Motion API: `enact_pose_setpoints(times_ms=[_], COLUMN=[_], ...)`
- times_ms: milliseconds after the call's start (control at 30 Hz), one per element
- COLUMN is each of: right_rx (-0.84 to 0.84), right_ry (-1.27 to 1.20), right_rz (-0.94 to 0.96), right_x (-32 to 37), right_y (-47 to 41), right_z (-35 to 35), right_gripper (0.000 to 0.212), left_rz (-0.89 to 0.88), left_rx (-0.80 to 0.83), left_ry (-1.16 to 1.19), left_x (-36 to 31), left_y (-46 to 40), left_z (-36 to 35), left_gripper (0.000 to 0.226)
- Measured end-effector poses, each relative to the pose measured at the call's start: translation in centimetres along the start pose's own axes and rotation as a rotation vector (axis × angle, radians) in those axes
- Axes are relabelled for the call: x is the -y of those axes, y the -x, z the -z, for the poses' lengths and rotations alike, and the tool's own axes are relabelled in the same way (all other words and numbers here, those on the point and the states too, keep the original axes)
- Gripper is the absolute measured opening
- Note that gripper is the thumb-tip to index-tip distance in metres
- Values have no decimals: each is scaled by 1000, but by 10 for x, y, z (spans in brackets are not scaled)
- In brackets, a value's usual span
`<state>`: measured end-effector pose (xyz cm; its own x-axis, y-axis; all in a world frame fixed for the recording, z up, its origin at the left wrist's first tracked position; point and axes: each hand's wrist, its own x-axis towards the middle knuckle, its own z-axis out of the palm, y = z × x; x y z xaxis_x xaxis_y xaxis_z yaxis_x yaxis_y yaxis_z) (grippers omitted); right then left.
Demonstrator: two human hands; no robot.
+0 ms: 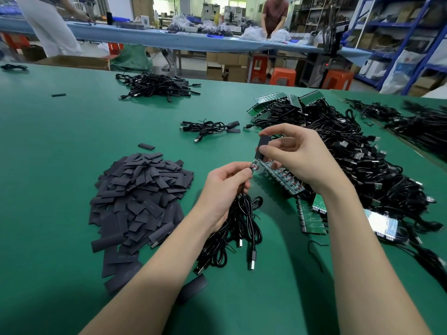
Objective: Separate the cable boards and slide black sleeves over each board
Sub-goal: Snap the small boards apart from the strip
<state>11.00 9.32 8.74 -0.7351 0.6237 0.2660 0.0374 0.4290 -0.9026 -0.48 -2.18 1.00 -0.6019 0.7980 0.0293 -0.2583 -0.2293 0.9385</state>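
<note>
The table [72, 141] is covered in a smooth, matt green mat. The heaped sleeves [142, 197] look matt dark grey, perhaps heat-shrink plastic. The cables [232, 228] have glossy black plastic jackets and shiny metal USB plugs [251, 264]. The circuit boards [312, 218] are glossy green, one glaring white. The stools [283, 77] are orange plastic.

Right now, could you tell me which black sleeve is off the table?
The sleeve pinched in the right hand, upright just above the small board held by the left hand. The others lie on the table.
</note>
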Motion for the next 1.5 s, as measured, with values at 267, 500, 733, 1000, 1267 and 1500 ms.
enact_pose_setpoints(times_ms=[267, 500, 733, 1000, 1267, 1500], right_rx=[111, 99, -21, -31, 44, 83], right_ry=[-310, -207, -370, -523, -511, -463], right_rz=[-65, -66, -150, -221, -241, -252], right_x=[-7, -14, -21, -23, -24, -23], right_y=[2, 0, 1, 1, 3, 6], right_z=[0, -3, -8, -6, -5, -9], right_gripper=[27, 21, 16, 31, 32, 32], left_rz=[25, 14, -80, -183, -181, -170], left_rx=[70, 99, 29, -26, -15, -36], left_ry=[109, 122, -42, -82, -61, -41], left_x=[-2, -2, 4, 3, 1, 0], left_y=[0, 0, 1, 4, 7, 9], left_z=[2, 4, 0, -1, -1, -2], left_gripper=[16, 28, 19, 12, 14, 12])
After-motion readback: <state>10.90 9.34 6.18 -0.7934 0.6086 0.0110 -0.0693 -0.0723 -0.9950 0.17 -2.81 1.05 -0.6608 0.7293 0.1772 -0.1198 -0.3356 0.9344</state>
